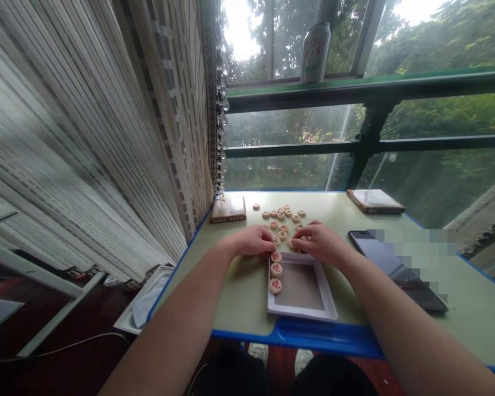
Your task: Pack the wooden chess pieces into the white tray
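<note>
A shallow white box (330,297) lies on the table, with several round wooden Chinese chess pieces (276,269) with red characters in a column along its left wall. At the box's far left corner, my left hand (253,240) has its fingers closed on the topmost Chinese chess piece (276,257) of that column. My right hand (319,240) reaches over the far wall, its fingers closed at a Chinese chess piece (291,243) and partly covering others. Beyond both hands, loose pieces (284,227) with red or dark characters lie scattered.
A dark phone or tablet (396,269) lies right of the box. Flat boxes sit at the far left (228,210) and far right (375,201) of the table (235,308). A can (314,52) stands on the window rail. A curtain (148,110) hangs at left.
</note>
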Available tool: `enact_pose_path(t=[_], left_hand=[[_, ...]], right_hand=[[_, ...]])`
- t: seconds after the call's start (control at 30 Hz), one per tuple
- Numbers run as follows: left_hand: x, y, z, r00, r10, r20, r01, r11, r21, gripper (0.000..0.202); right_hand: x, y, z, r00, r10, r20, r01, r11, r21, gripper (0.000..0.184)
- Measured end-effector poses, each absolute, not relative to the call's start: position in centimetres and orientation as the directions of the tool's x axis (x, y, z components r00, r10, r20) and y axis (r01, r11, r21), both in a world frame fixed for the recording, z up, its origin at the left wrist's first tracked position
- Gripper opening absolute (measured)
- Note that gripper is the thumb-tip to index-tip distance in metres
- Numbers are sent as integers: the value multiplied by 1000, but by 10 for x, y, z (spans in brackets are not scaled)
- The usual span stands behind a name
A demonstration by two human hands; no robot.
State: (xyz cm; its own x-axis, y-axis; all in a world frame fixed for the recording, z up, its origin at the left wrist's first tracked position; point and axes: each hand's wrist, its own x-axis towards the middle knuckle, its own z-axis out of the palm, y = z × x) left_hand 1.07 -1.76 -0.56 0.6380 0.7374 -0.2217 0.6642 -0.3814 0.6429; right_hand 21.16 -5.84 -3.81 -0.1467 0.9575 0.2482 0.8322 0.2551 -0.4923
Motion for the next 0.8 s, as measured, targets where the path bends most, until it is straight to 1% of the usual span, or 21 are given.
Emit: enact_pose_path(t=[0.1,0.2,0.33,0.5,0.63,0.8], left_hand=[[8,-16,-6,642,727,-245,663,-365,653,21],[7,-15,-6,653,717,-244,655,-372,658,26],[7,-15,-7,694,691,-203,615,-422,666,32],[7,-13,-7,753,628,-195,564,-464,683,33],[8,-12,-8,787,595,-162,532,-524,665,33],[8,-10,-9,800,590,-113,498,-546,674,29]], right_hand=[[213,-58,-39,-149,955,257,840,259,-476,22],[212,-60,-38,-163,953,256,852,267,-450,20],[211,-63,-35,-184,956,227,854,270,-444,19],[213,-61,-36,-184,959,214,857,263,-443,18],[214,-60,-37,-183,957,224,868,264,-420,18],[214,-61,-35,-187,960,210,876,259,-407,18]])
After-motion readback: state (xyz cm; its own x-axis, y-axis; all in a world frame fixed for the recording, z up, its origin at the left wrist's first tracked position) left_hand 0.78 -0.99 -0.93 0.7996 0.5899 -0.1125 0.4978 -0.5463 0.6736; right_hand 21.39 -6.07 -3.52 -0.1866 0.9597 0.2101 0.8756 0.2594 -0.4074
